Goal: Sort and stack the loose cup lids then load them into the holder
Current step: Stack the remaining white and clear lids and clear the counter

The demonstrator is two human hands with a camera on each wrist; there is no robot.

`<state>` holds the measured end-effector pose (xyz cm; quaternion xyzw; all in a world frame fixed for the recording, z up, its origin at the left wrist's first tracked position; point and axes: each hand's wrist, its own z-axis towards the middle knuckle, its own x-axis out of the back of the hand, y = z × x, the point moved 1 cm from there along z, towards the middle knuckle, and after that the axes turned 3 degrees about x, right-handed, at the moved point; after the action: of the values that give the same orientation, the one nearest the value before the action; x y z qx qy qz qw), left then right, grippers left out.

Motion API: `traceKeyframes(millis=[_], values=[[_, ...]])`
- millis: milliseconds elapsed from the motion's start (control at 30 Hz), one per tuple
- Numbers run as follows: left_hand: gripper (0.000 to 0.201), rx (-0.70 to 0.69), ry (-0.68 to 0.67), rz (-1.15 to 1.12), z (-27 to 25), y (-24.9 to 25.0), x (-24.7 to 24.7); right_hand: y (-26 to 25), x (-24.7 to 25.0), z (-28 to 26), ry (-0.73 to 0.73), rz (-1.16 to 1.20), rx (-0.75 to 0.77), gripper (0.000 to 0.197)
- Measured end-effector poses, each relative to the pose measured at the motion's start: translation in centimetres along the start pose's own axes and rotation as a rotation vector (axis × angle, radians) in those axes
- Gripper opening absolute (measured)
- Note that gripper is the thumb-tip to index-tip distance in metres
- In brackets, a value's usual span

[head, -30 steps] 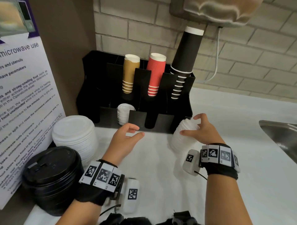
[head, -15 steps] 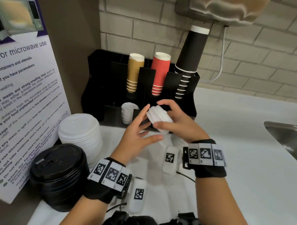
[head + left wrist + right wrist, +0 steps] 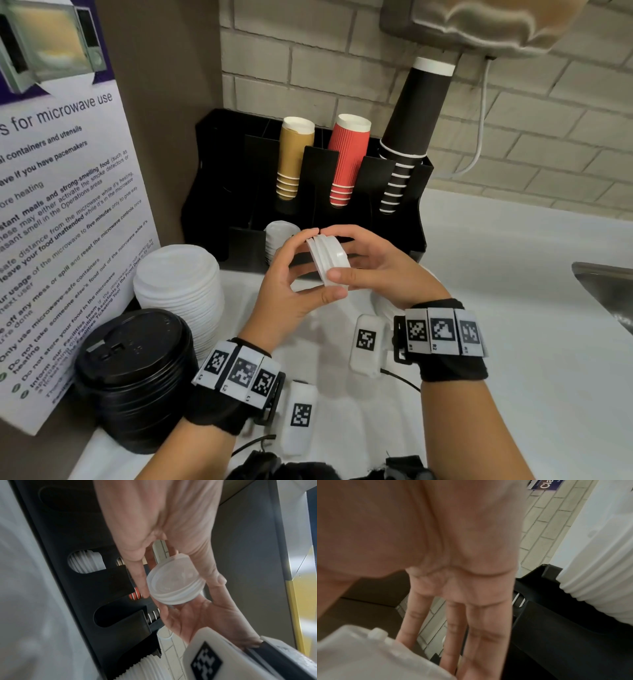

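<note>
Head view: both hands raised in front of the black holder [image 3: 219, 192], squaring up a short stack of small white lids [image 3: 328, 260] turned on edge. Left hand [image 3: 291, 274] curled round the stack's left side, thumb beneath and fingertips on the upper rim. Right hand [image 3: 380, 270] pinching it from the right, thumb on the near rim, fingers behind. Step in hand, by judgement: aligning small lids before loading. Already in the holder's low front slot, just behind the left hand: a column of matching small lids [image 3: 279, 233]. On the counter at near left, well apart from the hands: a tall stack of large white lids [image 3: 178, 284] and a stack of black lids [image 3: 133, 370], neither loaded yet.

Left wrist view: small lid stack seen from below [image 3: 175, 585], thumb on one rim and fingers on the other, the right hand's palm cupped under it. Behind, the holder's front with one slot filled with white lids [image 3: 85, 562] and another slot empty.

Right wrist view: palm and straight fingers only; grip not visible here. Another white lid stack [image 3: 599, 561] at far right.

Next, likely: nest the lids flush, turn the stack flat and lower it into the matching slot without snagging the divider.
</note>
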<state>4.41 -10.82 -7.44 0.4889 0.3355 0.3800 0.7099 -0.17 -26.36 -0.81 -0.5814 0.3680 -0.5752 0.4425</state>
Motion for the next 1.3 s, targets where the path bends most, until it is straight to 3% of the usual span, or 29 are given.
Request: traceKeyframes(millis=[533, 700, 800, 867, 967, 1067, 1300], values=[[0.085, 0.021, -0.02, -0.05, 0.1, -0.3, 0.0, 0.1, 0.1, 0.7, 0.005, -0.019, 0.053, 0.058], [0.092, 0.005, 0.046, -0.048, 0.2, -0.5, 0.1, -0.2, -0.4, 2.0, 0.008, -0.16, 0.067, 0.055], [0.104, 0.069, 0.116, -0.048, 0.3, -0.9, 0.4, -1.4, -0.4, 3.9, -0.015, -0.238, 0.102, 0.054], [0.094, 0.177, 0.163, 0.056, 0.3, -1.2, 0.6, -2.3, 0.0, 6.1, 0.065, -0.272, 0.167, 0.053], [0.05, 0.324, 0.187, 0.207, 0.3, -1.8, 0.8, -3.1, 0.5, 10.3, 0.174, -0.454, 0.224, 0.055], [0.033, 0.434, 0.117, 0.239, 0.2, -2.2, 0.9, -2.5, -0.2, 13.8, 0.066, -0.725, 0.149, 0.06], [0.032, 0.505, 0.103, 0.274, 0.1, -1.9, 0.8, 0.5, -3.2, 17.2, -0.203, -1.087, 0.098, 0.066]])
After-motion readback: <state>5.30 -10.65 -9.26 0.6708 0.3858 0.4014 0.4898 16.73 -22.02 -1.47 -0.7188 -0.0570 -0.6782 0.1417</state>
